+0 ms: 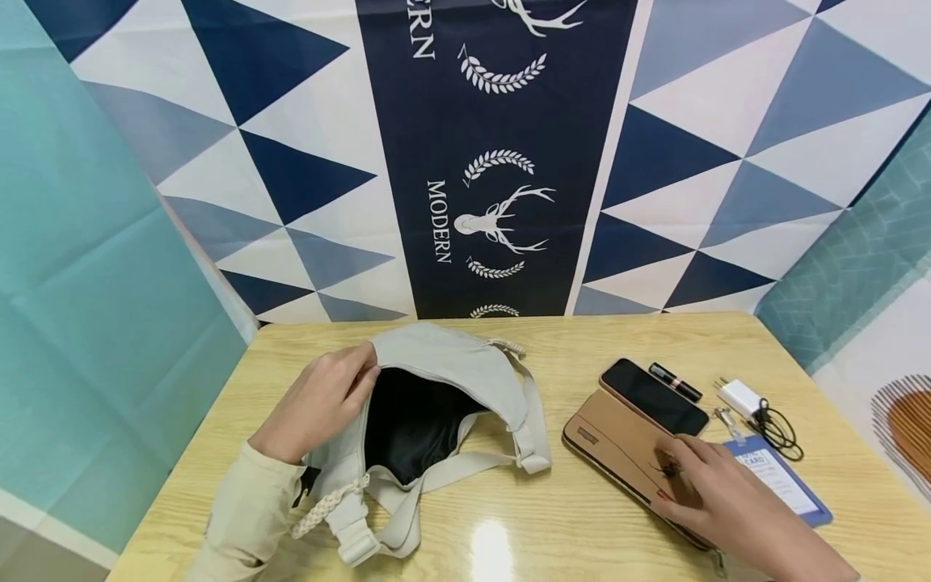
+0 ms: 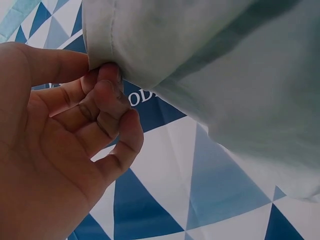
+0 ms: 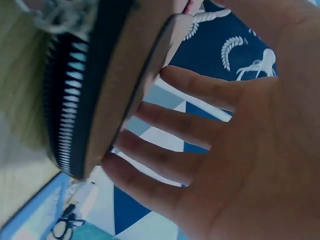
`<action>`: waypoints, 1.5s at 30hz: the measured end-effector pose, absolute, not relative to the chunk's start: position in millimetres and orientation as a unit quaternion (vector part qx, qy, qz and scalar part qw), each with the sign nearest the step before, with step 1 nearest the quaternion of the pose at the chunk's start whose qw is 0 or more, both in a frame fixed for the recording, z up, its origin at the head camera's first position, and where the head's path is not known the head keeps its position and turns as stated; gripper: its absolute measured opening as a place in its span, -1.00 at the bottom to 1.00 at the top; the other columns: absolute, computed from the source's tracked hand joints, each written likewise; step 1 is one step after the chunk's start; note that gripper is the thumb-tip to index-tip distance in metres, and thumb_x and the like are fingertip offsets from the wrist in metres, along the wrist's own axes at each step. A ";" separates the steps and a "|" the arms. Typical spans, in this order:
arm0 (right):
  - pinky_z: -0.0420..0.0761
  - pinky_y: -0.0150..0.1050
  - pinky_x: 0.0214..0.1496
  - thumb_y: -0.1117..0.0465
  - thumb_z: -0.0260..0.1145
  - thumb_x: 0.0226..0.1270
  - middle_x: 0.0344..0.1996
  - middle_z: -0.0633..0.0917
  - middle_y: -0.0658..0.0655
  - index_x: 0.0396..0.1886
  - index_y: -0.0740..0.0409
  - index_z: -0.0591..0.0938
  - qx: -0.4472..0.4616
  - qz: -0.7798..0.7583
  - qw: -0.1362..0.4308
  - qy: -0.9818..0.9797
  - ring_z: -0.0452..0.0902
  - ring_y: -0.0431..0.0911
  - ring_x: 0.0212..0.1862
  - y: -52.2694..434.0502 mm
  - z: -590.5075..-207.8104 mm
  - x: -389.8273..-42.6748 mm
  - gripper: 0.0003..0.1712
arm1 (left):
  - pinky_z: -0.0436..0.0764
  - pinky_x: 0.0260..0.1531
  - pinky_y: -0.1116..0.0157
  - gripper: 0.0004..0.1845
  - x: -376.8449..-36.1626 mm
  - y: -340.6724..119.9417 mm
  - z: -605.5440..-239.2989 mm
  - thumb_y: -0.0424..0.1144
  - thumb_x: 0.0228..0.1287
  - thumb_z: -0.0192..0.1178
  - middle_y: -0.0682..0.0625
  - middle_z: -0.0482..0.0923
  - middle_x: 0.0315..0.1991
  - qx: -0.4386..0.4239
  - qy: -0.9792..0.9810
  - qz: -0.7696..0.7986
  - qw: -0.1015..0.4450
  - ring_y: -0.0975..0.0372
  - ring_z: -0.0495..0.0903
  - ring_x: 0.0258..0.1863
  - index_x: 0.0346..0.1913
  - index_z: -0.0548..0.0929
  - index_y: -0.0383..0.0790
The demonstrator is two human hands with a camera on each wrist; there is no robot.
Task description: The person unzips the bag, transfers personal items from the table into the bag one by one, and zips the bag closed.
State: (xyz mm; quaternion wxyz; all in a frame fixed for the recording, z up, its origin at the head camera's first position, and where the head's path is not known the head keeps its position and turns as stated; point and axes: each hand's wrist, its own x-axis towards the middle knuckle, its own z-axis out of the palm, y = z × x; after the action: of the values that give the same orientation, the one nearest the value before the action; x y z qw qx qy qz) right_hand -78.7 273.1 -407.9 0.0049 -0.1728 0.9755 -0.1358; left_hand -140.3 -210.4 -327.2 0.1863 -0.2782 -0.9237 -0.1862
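My left hand (image 1: 320,400) pinches the rim of a light grey fabric bag (image 1: 444,347) between thumb and fingers. The bag gapes open and shows its black lining. In the left wrist view, the pinched fabric edge (image 2: 102,52) hangs from the thumb and fingertips. My right hand (image 1: 716,489) is over a brown zip wallet (image 1: 618,432), fingers spread and fairly straight, fingertips right at its surface. A small dark patch (image 1: 667,467) shows on the wallet beside the thumb. The wallet's zip (image 3: 70,110) faces the right wrist camera. A black-screened phone (image 1: 655,396) lies against the wallet's far edge.
Beyond the phone lies a small black tube (image 1: 675,382). Further right are a white charger (image 1: 740,398) with a coiled black cable (image 1: 778,428) and a blue card holder (image 1: 789,481). A patterned cloth (image 1: 494,162) hangs behind the wooden table (image 1: 291,347).
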 end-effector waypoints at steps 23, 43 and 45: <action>0.51 0.28 -0.07 -0.45 0.53 -0.23 0.22 0.46 0.41 0.40 0.20 0.27 -0.124 -0.169 0.047 0.977 0.43 0.38 0.16 297.6 -431.4 -69.4 0.30 | 0.34 -0.58 0.35 -0.78 -138.3 -207.2 -330.8 -0.33 0.47 0.10 0.15 0.28 -0.60 -0.280 -0.924 -0.196 0.172 0.33 0.26 -0.64 -0.40 0.43 -0.06; 0.52 0.08 -0.28 -0.09 0.64 -0.19 0.09 0.52 0.34 0.46 0.16 0.26 -0.132 -0.182 0.033 0.974 0.51 0.13 -0.11 303.3 -438.9 -71.4 0.21 | 0.36 -0.57 0.35 -0.79 -137.7 -209.9 -330.4 -0.33 0.46 0.11 0.17 0.31 -0.58 -0.278 -0.926 -0.188 0.169 0.34 0.28 -0.63 -0.39 0.43 -0.05; 0.51 0.08 -0.28 -0.04 0.64 -0.21 0.07 0.55 0.28 0.46 0.11 0.29 -0.138 -0.183 0.012 0.973 0.51 0.12 -0.10 302.4 -436.9 -70.2 0.18 | 0.36 -0.57 0.35 -0.79 -137.4 -209.7 -329.3 -0.32 0.46 0.11 0.17 0.31 -0.58 -0.278 -0.927 -0.187 0.172 0.33 0.28 -0.63 -0.39 0.43 -0.05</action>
State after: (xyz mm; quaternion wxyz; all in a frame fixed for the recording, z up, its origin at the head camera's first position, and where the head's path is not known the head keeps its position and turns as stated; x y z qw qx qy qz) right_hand -70.2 302.4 -436.9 0.0119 -0.1383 0.9733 -0.1831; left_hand -137.4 -209.7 -329.3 0.1717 -0.2777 -0.9265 -0.1870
